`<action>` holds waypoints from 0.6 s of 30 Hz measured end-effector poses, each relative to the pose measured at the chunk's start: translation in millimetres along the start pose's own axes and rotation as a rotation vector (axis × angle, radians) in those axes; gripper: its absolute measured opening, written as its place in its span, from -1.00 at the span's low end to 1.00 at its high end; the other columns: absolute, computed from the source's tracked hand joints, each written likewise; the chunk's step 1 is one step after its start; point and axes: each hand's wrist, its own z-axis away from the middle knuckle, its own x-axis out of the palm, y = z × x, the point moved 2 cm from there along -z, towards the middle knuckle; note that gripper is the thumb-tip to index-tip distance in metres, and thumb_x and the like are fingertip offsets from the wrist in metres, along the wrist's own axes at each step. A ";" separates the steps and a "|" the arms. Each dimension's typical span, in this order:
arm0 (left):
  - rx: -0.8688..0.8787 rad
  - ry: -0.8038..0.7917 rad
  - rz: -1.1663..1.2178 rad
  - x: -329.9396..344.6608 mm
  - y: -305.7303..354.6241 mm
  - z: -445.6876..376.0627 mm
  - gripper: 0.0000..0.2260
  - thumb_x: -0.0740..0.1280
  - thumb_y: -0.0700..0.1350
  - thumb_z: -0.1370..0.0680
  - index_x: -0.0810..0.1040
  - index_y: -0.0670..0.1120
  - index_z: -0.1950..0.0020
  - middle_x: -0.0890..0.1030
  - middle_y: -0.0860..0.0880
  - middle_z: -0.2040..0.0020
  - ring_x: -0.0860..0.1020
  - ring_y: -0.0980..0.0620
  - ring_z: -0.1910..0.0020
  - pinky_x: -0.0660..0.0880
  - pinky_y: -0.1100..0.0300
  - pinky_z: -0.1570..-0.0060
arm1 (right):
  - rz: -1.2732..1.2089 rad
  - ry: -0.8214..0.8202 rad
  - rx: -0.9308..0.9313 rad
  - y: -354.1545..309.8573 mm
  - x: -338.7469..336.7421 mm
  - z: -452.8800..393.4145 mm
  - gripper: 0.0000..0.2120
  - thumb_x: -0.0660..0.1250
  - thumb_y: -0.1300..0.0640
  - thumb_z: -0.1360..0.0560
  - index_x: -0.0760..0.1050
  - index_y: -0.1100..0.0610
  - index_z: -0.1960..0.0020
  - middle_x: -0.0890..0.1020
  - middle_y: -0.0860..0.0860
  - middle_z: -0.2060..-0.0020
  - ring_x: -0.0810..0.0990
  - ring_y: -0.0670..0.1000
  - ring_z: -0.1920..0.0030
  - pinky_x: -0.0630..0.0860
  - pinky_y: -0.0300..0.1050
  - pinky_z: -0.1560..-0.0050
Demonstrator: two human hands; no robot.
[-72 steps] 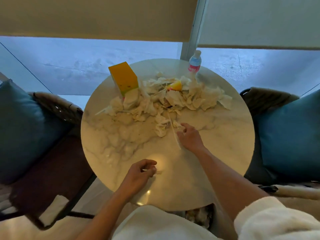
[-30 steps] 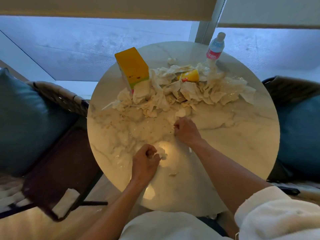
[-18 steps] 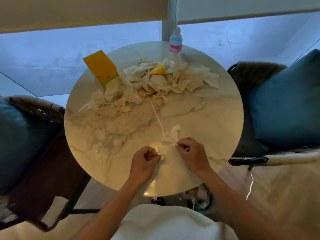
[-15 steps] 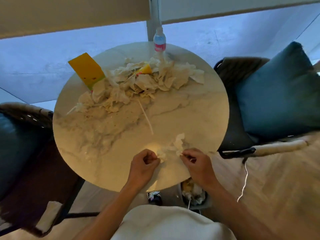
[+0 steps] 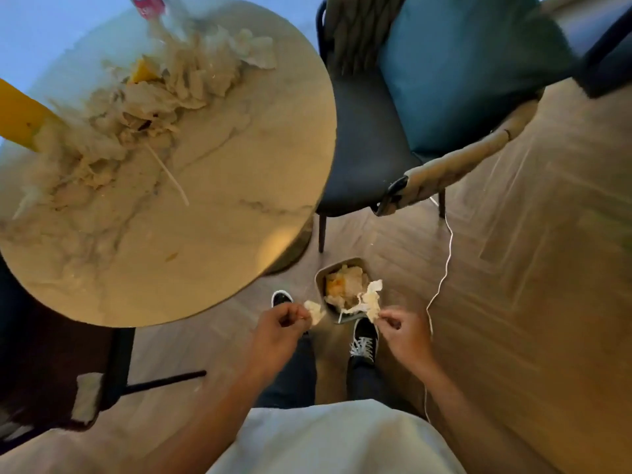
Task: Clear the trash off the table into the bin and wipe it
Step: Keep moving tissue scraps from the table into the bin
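Your left hand (image 5: 280,331) pinches a small tissue scrap (image 5: 315,312); right hand (image 5: 403,331) pinches a longer wad (image 5: 371,301); bin (image 5: 320,273) at 12 o'clock: centre over it, then spread fingers

Lounge corner: marble table (image 5: 239,186), cushioned chair (image 5: 359,148).

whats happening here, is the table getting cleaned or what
A person is clearing crumpled paper off a round marble table into a small bin on the floor by their feet. The left hand pinches a small scrap and the right hand pinches a bigger crumpled tissue, both held over or just beside the bin, which already has trash in it. A large pile of tissues is on the table, with a yellow box and a bottle at its far side. No wiping yet.
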 end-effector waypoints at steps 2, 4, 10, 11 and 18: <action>-0.063 -0.042 -0.054 10.5 -9.0 -2.2 -0.87 0.38 -0.15 -0.53 0.67 -0.03 0.20 0.65 0.04 0.27 0.58 0.10 0.20 0.50 0.22 0.07 | -0.013 -0.016 0.096 27.9 1.3 -8.9 -0.88 0.44 0.29 -0.44 0.67 0.25 0.02 0.69 0.07 0.11 0.61 -0.04 0.16 0.41 -0.48 0.21; -0.134 -0.072 -0.060 18.8 -14.1 -8.0 -0.88 0.39 -0.12 -0.53 0.69 0.04 0.16 0.68 0.05 0.20 0.62 0.10 0.13 0.52 0.19 0.01 | -0.013 -0.037 0.175 48.1 2.3 -19.1 -0.84 0.42 0.29 -0.46 0.65 0.29 -0.04 0.68 0.11 0.07 0.60 -0.01 0.12 0.39 -0.42 0.19; -0.270 -0.109 0.056 43.6 -15.0 -52.7 -0.88 0.45 -0.21 -0.48 0.67 -0.15 0.00 0.70 -0.07 0.14 0.65 0.17 0.27 0.50 0.42 0.32 | 0.032 -0.117 0.323 88.3 22.2 -63.7 -0.84 0.37 0.30 -0.50 0.63 0.34 -0.04 0.68 0.20 0.03 0.62 0.10 0.05 0.45 -0.11 0.09; -0.283 -0.109 0.073 47.5 -15.3 -60.6 -0.85 0.46 -0.19 -0.47 0.67 -0.14 -0.02 0.70 -0.06 0.10 0.66 0.18 0.21 0.51 0.42 0.29 | 0.045 -0.142 0.321 90.9 27.1 -72.0 -0.84 0.37 0.29 -0.50 0.64 0.34 -0.04 0.68 0.20 0.02 0.63 0.11 0.03 0.46 -0.11 0.07; -0.358 -0.176 0.010 89.5 -51.4 -125.6 -0.80 0.47 -0.16 -0.47 0.66 -0.08 -0.09 0.68 0.01 0.05 0.64 0.20 0.10 0.53 0.41 0.14 | 0.086 -0.261 0.323 106.1 74.1 -141.2 -0.74 0.33 0.21 -0.55 0.58 0.25 -0.21 0.60 0.12 -0.21 0.56 0.04 -0.17 0.35 -0.32 -0.02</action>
